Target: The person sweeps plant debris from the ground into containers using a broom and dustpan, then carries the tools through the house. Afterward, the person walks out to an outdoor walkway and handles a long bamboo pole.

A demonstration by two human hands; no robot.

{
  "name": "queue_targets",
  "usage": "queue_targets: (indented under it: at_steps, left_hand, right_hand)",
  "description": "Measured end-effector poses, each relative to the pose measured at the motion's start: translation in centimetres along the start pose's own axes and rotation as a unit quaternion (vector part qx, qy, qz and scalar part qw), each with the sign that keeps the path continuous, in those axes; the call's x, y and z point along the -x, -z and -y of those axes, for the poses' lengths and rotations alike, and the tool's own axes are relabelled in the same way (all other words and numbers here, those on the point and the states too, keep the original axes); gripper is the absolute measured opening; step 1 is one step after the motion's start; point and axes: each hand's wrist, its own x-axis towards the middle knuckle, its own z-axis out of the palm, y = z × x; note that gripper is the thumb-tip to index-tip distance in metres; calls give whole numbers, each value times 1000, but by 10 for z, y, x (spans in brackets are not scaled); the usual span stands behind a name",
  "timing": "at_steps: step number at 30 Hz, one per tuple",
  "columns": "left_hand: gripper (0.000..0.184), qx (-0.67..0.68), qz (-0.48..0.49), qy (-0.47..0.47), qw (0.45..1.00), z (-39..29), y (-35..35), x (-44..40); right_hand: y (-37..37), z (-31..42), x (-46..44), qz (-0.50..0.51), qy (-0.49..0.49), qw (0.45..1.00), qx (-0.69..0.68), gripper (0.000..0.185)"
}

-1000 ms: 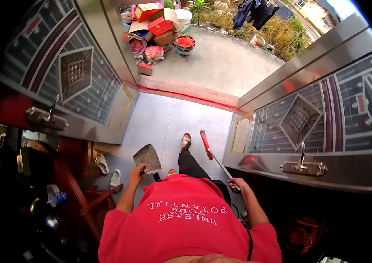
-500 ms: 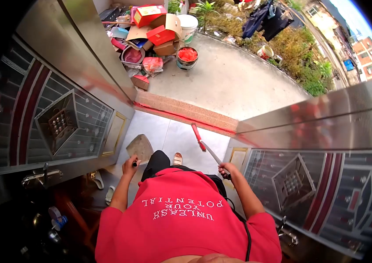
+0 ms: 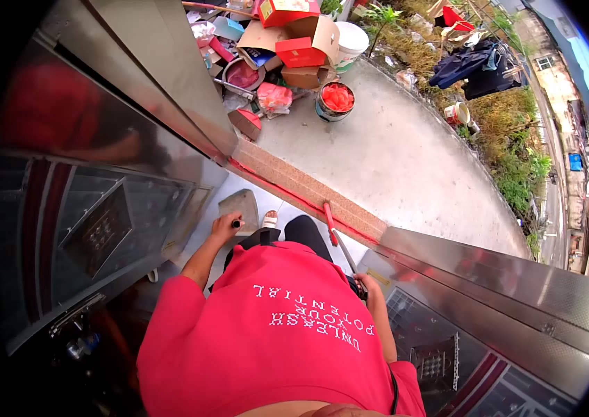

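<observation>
My left hand (image 3: 226,226) is closed around the dark-tipped handle of a dustpan. The grey-beige dustpan (image 3: 246,202) hangs or rests low over the pale floor, beside my foot. In my right hand (image 3: 370,285) is the long grey handle of a broom, fingers wrapped round its dark end. The broom's red head (image 3: 330,220) lies against the doorway threshold (image 3: 301,186), which is brown stone with a red strip. I cannot see anything in the dustpan.
Metal door panels (image 3: 100,226) flank me on both sides. Outside, on a concrete slab (image 3: 405,153), stand a can with red plastic in it (image 3: 336,102), a white bucket (image 3: 351,46) and piled cardboard boxes (image 3: 301,52). Dark clothes (image 3: 471,66) hang over weeds at right.
I have moved closer to the threshold and the view has turned. The broom head has gone from the tiles up against the threshold. The dustpan handle stays in my left hand.
</observation>
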Motion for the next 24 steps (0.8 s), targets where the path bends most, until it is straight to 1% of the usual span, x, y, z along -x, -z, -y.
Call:
queue_targets:
  at_steps: [2, 5, 6, 9, 10, 11, 14, 17, 18, 20, 21, 22, 24]
  left_hand:
    - [21, 11, 12, 3, 1000, 1, 0, -25]
    - [21, -10, 17, 20, 1000, -11, 0, -70]
    - [22, -12, 19, 30, 999, -18, 2, -85]
    - [22, 14, -10, 23, 1000, -31, 9, -128]
    - [21, 10, -33, 18, 999, -32, 11, -145]
    - [21, 18, -44, 22, 999, -41, 22, -162]
    - [19, 30, -74, 36, 996, -81, 52, -207]
    - [23, 54, -108, 30, 992, -88, 62, -258]
    - [25, 64, -121, 32, 990, -98, 71, -272]
    - [25, 73, -145, 39, 986, -104, 75, -301]
    - [25, 76, -155, 42, 984, -105, 78, -312]
    - [24, 78, -163, 51, 982, -105, 81, -322]
    - [24, 84, -176, 65, 979, -109, 87, -345]
  right_hand:
    - [-4, 18, -5, -19, 0, 1000, 13, 26]
    - [0, 51, -24, -65, -18, 997, 34, 30]
    - [-19, 83, 16, -85, -11, 992, 94, 28]
    - [32, 116, -41, 11, -88, 990, 110, 28]
    - [25, 149, -5, 16, -78, 988, 132, 27]
    - [18, 180, 19, 28, -104, 987, 119, 26]
    - [41, 225, -5, 88, -148, 979, 105, 26]
    - [28, 276, 14, 46, -139, 974, 172, 25]
    - [16, 298, 30, 30, -155, 967, 200, 25]
    - [8, 326, 36, 18, -144, 965, 220, 24]
    - [5, 336, 36, 14, -140, 964, 228, 24]
    - [7, 342, 33, 13, -106, 958, 266, 24]
    - [5, 358, 34, 8, -124, 954, 273, 22]
